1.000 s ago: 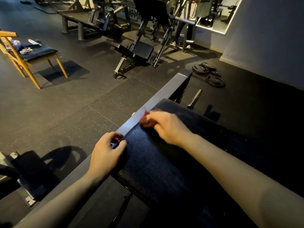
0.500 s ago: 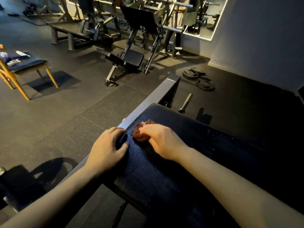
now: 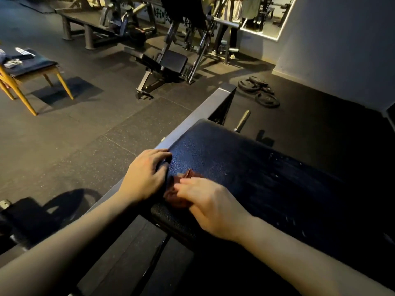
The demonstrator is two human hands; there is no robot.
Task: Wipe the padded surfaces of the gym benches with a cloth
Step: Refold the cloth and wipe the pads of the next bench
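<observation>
A dark blue, grain-textured padded bench surface [image 3: 245, 167] is seen filling the lower right of the head view, wet streaks being visible on its right part. A small reddish-brown crumpled cloth [image 3: 173, 194] is pressed onto the pad near its left front corner, just beside the edge. The cloth is gripped by the right hand [image 3: 213, 207], fingers curled down over it, so that only its left side and a top fold are exposed. The left hand [image 3: 145, 174] is laid across the grey metal frame rail [image 3: 203, 110] and the pad's left edge, fingers bent, thumb tip on the pad just beside the cloth; whether the edge is actually clasped cannot be told through the motion blur. A short chrome peg [image 3: 242, 120] is seen beyond the pad's far end. Black weight plates [image 3: 259, 91] are piled on the black rubber floor [image 3: 85, 129] further back. A yellow wooden chair [image 3: 32, 69] with a dark cushion and small items is placed at far left, and a black adjustable bench machine [image 3: 168, 60] stands in the middle distance.
</observation>
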